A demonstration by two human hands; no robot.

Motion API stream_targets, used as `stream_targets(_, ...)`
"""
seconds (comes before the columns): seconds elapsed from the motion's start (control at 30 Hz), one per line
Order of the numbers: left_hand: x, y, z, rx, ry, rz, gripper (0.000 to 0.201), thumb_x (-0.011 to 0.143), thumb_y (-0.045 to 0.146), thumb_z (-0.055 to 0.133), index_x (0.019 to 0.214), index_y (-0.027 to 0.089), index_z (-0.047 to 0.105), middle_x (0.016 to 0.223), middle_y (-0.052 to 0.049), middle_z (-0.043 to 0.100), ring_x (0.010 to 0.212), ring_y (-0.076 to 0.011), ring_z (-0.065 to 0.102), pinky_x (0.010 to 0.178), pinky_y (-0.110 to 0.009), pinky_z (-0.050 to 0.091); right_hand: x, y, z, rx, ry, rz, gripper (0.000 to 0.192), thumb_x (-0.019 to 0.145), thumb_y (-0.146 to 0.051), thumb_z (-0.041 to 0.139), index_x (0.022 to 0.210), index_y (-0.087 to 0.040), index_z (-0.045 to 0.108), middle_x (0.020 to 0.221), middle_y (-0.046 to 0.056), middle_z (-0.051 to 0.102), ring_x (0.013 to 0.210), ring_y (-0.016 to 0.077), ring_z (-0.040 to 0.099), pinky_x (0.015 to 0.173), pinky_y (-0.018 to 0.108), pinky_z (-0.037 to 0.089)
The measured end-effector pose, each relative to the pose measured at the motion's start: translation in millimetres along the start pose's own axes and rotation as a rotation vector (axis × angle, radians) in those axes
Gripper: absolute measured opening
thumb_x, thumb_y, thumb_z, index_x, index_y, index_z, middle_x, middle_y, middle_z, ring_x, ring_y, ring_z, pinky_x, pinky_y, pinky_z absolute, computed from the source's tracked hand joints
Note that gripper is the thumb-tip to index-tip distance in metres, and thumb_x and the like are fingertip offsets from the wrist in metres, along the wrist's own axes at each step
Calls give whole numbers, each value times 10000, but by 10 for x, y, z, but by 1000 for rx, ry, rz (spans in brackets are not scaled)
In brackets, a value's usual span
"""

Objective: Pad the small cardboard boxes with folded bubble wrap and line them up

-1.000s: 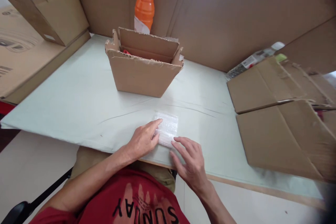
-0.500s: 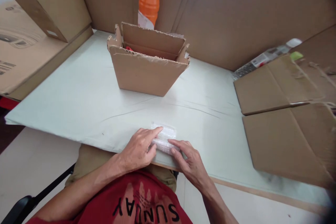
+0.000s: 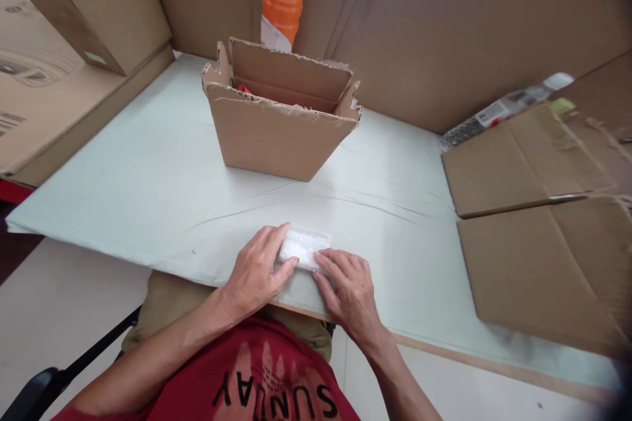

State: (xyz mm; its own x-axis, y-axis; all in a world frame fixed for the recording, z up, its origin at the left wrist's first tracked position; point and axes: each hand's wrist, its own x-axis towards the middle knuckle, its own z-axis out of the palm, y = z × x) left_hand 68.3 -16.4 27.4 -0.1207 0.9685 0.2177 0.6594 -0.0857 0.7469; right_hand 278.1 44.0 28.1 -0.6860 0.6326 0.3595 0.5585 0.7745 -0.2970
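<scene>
Where the pale green counter meets its near edge, a small piece of bubble wrap lies folded into a narrow strip between the person's two hands. The left hand rests on the strip's left end, fingers together and pressed flat on the wrap, the thumb tucked against its near side. The right hand lies on the right end, fingers close together and bent down onto the plastic; neither hand is closed around it, both only press on it from above. The middle of the strip shows white between the fingertips.

Farther back on the counter, well apart from the hands, stands an open cardboard box with torn flaps, something red just visible inside. Behind it an orange bottle stands against a cardboard wall. Flattened cardboard sheets lie on the right.
</scene>
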Motion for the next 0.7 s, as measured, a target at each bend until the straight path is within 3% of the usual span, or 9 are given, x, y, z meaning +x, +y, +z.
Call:
stream_targets(0.13, -89, 3, -64, -248, -20, -253, 607, 889, 251, 578, 1457, 162, 380, 1102, -100, 642, 818, -162, 627, 685, -297, 568, 39, -8, 31, 133, 95, 63, 207, 963, -177, 587, 1152, -216, 660, 1007, 64, 754, 908, 223, 670, 808, 389, 487)
stream_targets(0.23, -113, 18, -53, -489, -57, -374, 734, 841, 205, 589, 1509, 159, 286, 1161, -119, 632, 908, -165, 656, 730, -280, 573, 61, -89, 3, 282, 62, 151, 180, 967, -221, 583, 1112, -244, 687, 992, 53, 765, 897, 218, 697, 803, 377, 531)
stream_targets(0.33, -104, 43, -34, -683, -77, -388, 753, 835, 177, 570, 1522, 152, 262, 1106, -90, 635, 974, -169, 659, 886, -325, 566, 88, -172, -36, 406, -10, 195, 157, 966, -252, 581, 1060, -245, 706, 961, 46, 767, 869, 207, 703, 774, 346, 558)
stream_targets(0.47, -100, 71, -53, -723, -77, -366, 718, 841, 177, 561, 1508, 174, 298, 1079, -64, 616, 949, -155, 648, 916, -328, 553, 101, -185, -74, 498, -63, 223, 154, 967, -278, 576, 1024, -244, 714, 947, 49, 761, 866, 203, 709, 783, 330, 579)
stream_targets(0.53, -108, 81, -77, -705, -81, -349, 708, 841, 172, 556, 1505, 185, 312, 1055, -51, 607, 937, -150, 637, 910, -316, 548, 92, -154, -92, 521, -69, 228, 185, 958, -313, 595, 1088, -248, 710, 1083, 77, 749, 1006, 232, 707, 875, 364, 579)
stream_targets(0.63, -118, 96, -104, -704, -100, -322, 712, 837, 151, 552, 1511, 194, 325, 1010, -33, 598, 902, -141, 623, 880, -293, 547, 86, -100, -125, 550, -76, 225, 421, 933, -433, 636, 1316, -258, 624, 1378, 119, 633, 1294, 288, 585, 1014, 427, 533)
stream_targets(0.7, -114, 103, -107, -690, -110, -300, 712, 829, 135, 557, 1507, 199, 348, 995, -28, 601, 890, -141, 622, 873, -290, 548, 106, -77, -148, 580, -111, 218, 541, 909, -501, 655, 1387, -261, 575, 1415, 122, 610, 1327, 294, 559, 1023, 421, 529)
